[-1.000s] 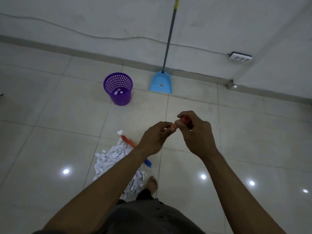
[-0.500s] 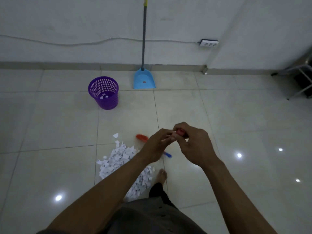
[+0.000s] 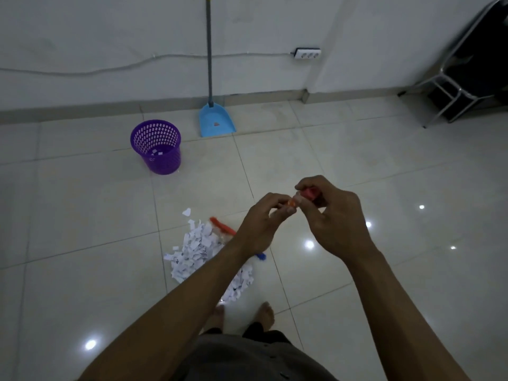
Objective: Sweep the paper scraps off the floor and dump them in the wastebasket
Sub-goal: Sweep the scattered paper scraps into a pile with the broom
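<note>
A heap of white paper scraps point(image 3: 198, 248) lies on the tiled floor just ahead of my bare feet point(image 3: 266, 314). A broom's orange and blue head point(image 3: 221, 225) rests at the heap's far right edge, partly hidden by my left arm. My right hand point(image 3: 335, 221) grips the red top end of the broom handle point(image 3: 310, 193). Beside it, my left hand point(image 3: 258, 226) pinches the orange part of that handle. The purple wastebasket point(image 3: 165, 163) stands farther off to the left with a few scraps inside.
A blue dustpan point(image 3: 217, 121) with a long grey handle leans on the wall right of the wastebasket. A white power strip point(image 3: 308, 54) and its cable run along the wall. A metal-framed chair point(image 3: 453, 89) stands in the far right corner.
My view has swung right and pulled back, bringing the chair into sight. Both hands stay together on the handle's end, with the left fingers shifting slightly.
</note>
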